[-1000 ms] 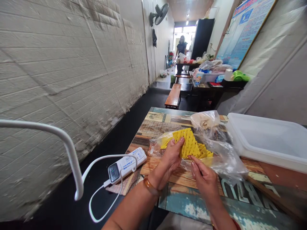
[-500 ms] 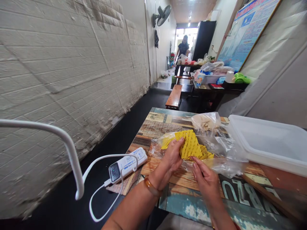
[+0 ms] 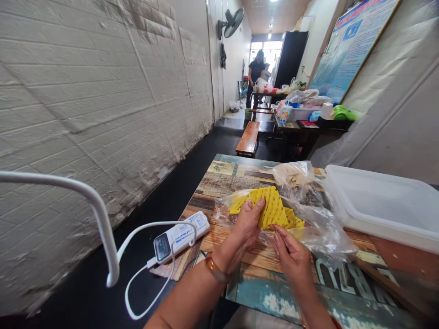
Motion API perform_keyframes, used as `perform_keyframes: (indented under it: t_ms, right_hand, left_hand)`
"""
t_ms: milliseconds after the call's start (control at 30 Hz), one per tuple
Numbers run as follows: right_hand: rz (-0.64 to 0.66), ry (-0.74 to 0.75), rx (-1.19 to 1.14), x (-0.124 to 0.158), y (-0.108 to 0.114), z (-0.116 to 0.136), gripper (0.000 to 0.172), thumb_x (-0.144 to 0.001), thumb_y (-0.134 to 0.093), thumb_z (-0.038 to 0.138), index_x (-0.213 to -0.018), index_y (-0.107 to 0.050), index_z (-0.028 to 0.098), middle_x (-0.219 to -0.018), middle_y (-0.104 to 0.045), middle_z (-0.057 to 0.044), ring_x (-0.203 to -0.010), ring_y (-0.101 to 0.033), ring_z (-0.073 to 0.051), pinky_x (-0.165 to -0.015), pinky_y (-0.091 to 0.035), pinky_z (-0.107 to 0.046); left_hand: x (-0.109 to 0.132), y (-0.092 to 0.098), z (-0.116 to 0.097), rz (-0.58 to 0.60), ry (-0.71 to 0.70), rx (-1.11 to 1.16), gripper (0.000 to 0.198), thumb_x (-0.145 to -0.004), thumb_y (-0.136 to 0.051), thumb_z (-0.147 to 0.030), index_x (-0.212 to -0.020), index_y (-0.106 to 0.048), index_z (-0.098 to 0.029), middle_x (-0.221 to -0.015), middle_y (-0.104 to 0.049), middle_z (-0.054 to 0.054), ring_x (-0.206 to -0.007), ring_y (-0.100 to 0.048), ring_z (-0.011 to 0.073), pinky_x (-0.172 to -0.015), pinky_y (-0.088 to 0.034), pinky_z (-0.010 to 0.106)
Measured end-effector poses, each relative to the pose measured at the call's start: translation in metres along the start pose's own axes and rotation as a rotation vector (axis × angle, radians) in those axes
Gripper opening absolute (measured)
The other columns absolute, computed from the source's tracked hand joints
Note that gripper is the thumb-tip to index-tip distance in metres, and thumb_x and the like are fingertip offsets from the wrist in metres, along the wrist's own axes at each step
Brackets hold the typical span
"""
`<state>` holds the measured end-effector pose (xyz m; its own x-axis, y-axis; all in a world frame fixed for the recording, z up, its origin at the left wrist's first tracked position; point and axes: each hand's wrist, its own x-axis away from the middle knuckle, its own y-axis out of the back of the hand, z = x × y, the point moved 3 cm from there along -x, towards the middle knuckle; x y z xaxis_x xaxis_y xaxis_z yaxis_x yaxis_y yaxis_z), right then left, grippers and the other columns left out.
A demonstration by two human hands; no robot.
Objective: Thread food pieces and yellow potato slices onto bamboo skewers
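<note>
My left hand (image 3: 249, 223) holds a yellow, slotted flat piece (image 3: 272, 206), with the thumb on top of it near its middle. At the lower edge of that piece, the thumb and fingers of my right hand (image 3: 291, 249) are pinched together; whatever they grip is too small to make out. More yellow pieces (image 3: 294, 219) lie just behind and to the right, on a clear plastic bag (image 3: 325, 233) spread over the patterned table (image 3: 222, 183). Another clear bag (image 3: 294, 176) with pale sticks inside stands beyond them.
A white plastic tub (image 3: 380, 201) sits on the table's right side. At the left edge lies a white power bank (image 3: 181, 237) with a looped cable. Farther back are a bench (image 3: 248, 138), a loaded table (image 3: 295, 121) and a person (image 3: 256, 73) standing.
My left thumb sits slightly farther right on the yellow piece. The clear bag near my right hand has shifted right and down. The person in the back has moved left, and another person shows behind.
</note>
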<state>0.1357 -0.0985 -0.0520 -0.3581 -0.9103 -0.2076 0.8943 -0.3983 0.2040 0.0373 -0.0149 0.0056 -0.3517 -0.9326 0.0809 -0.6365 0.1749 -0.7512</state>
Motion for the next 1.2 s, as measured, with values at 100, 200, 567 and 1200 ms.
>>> perform_keyframes:
  t_ms: [100, 200, 567, 1200]
  right_hand:
    - [0.017, -0.012, -0.019, -0.001, -0.001, 0.006, 0.032, -0.085, -0.055, 0.041, -0.098, -0.070, 0.017, -0.090, -0.073, -0.010, -0.070, -0.067, -0.019, -0.060, -0.053, -0.028]
    - [0.031, -0.026, -0.036, -0.001, -0.002, 0.009, 0.033, -0.086, -0.053, 0.043, -0.096, -0.068, 0.015, -0.066, -0.067, -0.004, -0.049, -0.057, -0.014, -0.047, -0.047, -0.024]
    - [0.056, -0.034, -0.005, -0.003, -0.002, 0.003, 0.036, -0.086, -0.051, 0.048, -0.087, -0.066, 0.015, -0.056, -0.059, 0.000, -0.045, -0.051, -0.012, -0.046, -0.040, -0.023]
    - [0.047, -0.015, -0.017, -0.001, -0.003, 0.003, 0.033, -0.086, -0.052, 0.047, -0.085, -0.065, 0.017, -0.054, -0.058, 0.001, -0.046, -0.052, -0.013, -0.050, -0.042, -0.025]
  left_hand:
    - [0.000, 0.000, 0.001, 0.009, 0.005, -0.003, 0.053, -0.058, -0.080, -0.046, -0.096, -0.068, -0.011, -0.086, -0.072, 0.011, -0.089, -0.067, 0.0267, -0.081, -0.051, 0.035]
    - [0.000, 0.000, 0.002, 0.010, 0.002, -0.019, 0.053, -0.058, -0.080, -0.046, -0.095, -0.068, -0.010, -0.084, -0.072, 0.011, -0.087, -0.067, 0.0264, -0.080, -0.052, 0.035]
    - [0.002, -0.002, 0.004, 0.021, -0.005, -0.042, 0.048, -0.061, -0.079, -0.043, -0.096, -0.068, -0.011, -0.083, -0.072, 0.010, -0.085, -0.067, 0.0245, -0.078, -0.052, 0.034]
    - [-0.004, 0.005, -0.006, 0.005, 0.041, -0.079, 0.037, -0.061, -0.079, -0.036, -0.085, -0.069, -0.010, -0.081, -0.072, 0.010, -0.085, -0.067, 0.0237, -0.079, -0.051, 0.031]
